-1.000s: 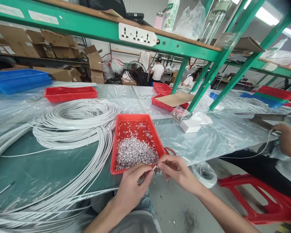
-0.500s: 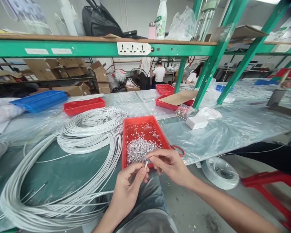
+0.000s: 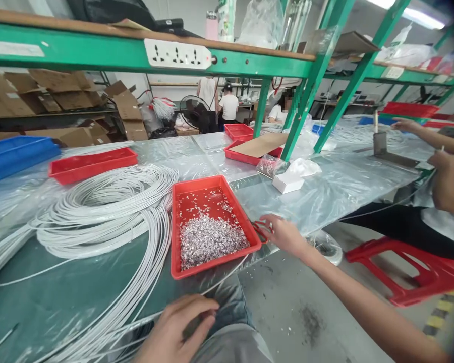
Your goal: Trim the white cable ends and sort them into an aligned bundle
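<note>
Beside the right rim of the red tray point(image 3: 215, 267), my right hand point(image 3: 285, 234) has its fingers closed on the red handles of scissors point(image 3: 263, 231). Their blades are hidden. Small shiny metal pieces point(image 3: 208, 242) lie heaped in the tray. My left hand point(image 3: 181, 327) hovers low over my lap, loosely curled, with a gap between thumb and forefinger. A thin white cable point(image 3: 227, 275) runs from the tray's front right corner to behind that hand; whether the hidden fingers touch it I cannot tell.
Coils of white cable point(image 3: 109, 201) cover the left of the table. Red and blue trays, including a blue one point(image 3: 18, 154), stand farther back. A white box point(image 3: 287, 182) lies right of the tray. A green shelf frame point(image 3: 261, 65) crosses above. A co-worker's hand point(image 3: 444, 159) appears at right.
My hands have parted. The right moved from the cable end to the scissors; the left dropped toward my lap. The view has turned right, and more of the co-worker shows.
</note>
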The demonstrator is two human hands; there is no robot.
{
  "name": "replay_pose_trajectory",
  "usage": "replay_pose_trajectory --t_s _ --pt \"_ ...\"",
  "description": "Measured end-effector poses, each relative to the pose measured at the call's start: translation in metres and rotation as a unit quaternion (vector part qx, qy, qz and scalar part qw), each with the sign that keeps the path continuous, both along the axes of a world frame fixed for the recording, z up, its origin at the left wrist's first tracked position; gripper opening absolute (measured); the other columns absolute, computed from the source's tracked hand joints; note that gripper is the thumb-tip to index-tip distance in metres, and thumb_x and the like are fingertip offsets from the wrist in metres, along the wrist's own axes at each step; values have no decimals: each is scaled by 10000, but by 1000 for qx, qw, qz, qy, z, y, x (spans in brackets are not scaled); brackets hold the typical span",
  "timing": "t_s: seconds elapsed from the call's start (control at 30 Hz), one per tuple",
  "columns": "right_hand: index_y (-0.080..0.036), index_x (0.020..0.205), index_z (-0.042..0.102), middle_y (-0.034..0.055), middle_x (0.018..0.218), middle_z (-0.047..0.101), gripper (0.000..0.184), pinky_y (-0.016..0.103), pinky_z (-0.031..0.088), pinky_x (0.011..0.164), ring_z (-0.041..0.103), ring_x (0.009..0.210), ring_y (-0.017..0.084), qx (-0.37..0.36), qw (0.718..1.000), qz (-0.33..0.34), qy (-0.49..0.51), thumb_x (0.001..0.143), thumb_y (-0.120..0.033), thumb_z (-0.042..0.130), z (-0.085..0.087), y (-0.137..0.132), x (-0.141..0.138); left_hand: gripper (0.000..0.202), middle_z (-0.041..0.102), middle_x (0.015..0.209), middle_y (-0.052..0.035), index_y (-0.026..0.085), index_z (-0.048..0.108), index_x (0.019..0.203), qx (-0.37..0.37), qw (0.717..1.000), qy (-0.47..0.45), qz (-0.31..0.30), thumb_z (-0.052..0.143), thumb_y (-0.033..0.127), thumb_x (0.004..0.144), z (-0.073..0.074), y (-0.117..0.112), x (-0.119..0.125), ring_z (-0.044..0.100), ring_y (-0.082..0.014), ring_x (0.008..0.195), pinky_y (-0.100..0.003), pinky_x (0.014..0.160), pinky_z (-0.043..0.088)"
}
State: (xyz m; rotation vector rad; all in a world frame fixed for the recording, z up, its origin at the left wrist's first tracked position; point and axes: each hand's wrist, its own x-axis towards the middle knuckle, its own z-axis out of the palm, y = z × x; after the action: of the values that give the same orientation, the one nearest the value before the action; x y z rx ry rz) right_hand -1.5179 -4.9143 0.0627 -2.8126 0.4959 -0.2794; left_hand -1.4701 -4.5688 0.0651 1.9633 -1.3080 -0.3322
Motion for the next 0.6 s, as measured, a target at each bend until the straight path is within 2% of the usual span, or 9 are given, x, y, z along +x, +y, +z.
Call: replay_pose_trajectory --t_s 0.07,0.17,0.27,0.33,0.4,0.5,0.6 --pt "-187 1122 629 98 1034 679 280 291 422 707 638 924 245 -55 997 0 49 891 -333 566 -8 8 4 186 711 1021 13 298 639 1063 -16 998 -3 57 504 299 935 3 22 23 685 -146 899 -215 782 554" --pt "-168 1006 669 128 961 691 228 330 406 729 632 955 292 -138 984 -9 111 932 -309 507 -7 17 13 217 731 994 11 273 656 1059 -17 983 -42 176 561 384 897 8 49 70 699 -164 892 -209 800 542" --pt "-149 895 676 140 894 705 216 320 378 647 661 881 301 -143 975 -27 169 918 -254 489 2 14 20 299 738 950 -8 233 652 1048 13 960 -74 268 538 461 890 9 55 115 701 -186 855 -231 765 534" --pt "-157 835 667 133 871 710 183 298 343 575 674 811 292 -102 974 -40 200 867 -273 529 6 5 21 316 737 932 -31 210 643 1047 64 944 -112 303 479 447 917 10 45 135 699 -205 841 -257 744 523" --pt "-176 794 654 113 853 712 170 285 317 542 673 777 276 -62 977 -43 200 830 -301 545 4 -8 19 303 731 951 -56 197 637 1052 152 918 -177 321 418 378 945 11 28 146 696 -236 847 -293 722 509" --pt "-192 801 651 80 818 713 145 276 328 557 664 772 252 -18 985 -59 160 801 -296 549 -6 -28 12 317 712 997 -99 174 647 1018 251 878 -281 296 357 288 960 13 3 150 688 -282 856 -359 726 496" --pt "-188 788 658 38 743 705 118 256 364 566 649 691 203 64 989 -102 85 756 -285 600 -11 -38 0 241 708 936 -140 140 669 965 296 874 -282 263 460 249 914 13 -17 148 685 -314 842 -415 745 495"
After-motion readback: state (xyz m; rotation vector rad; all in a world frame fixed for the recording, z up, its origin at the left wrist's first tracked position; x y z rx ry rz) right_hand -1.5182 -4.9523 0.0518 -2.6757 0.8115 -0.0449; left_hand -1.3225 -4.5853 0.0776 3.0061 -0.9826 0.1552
